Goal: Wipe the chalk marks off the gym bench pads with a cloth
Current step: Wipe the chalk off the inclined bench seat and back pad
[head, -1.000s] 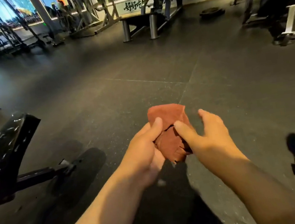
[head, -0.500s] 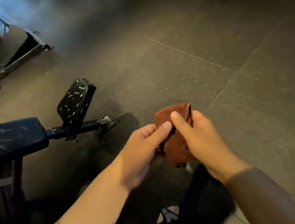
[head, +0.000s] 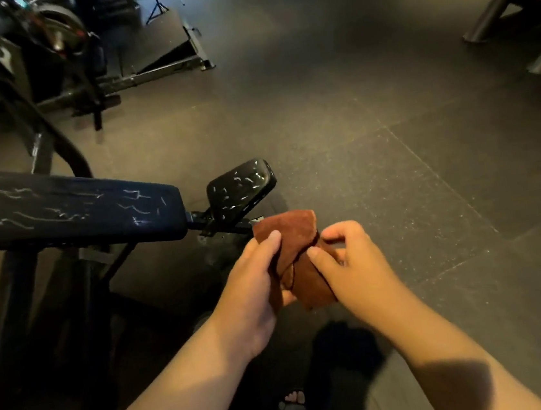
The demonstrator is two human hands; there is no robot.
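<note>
Both hands hold a rust-brown cloth (head: 294,235) in the air before the body, above the dark floor (head: 409,162). The left hand (head: 252,294) grips the cloth's left side, with the thumb laid flat on the upper fold and the other fingers hidden behind it. The right hand (head: 357,269) pinches the crumpled lower part between the thumb and curled fingers (head: 336,231). The cloth touches neither pad. Just left of it in the view stands the bench, with a long pad (head: 71,210) reaching in from the left edge and a small pad (head: 241,184) tilted at its end. Both pads are black and streaked with white chalk marks (head: 136,196). A sandalled foot (head: 294,407) shows at the bottom edge, and machine frames (head: 79,75) stand beyond the bench.
</note>
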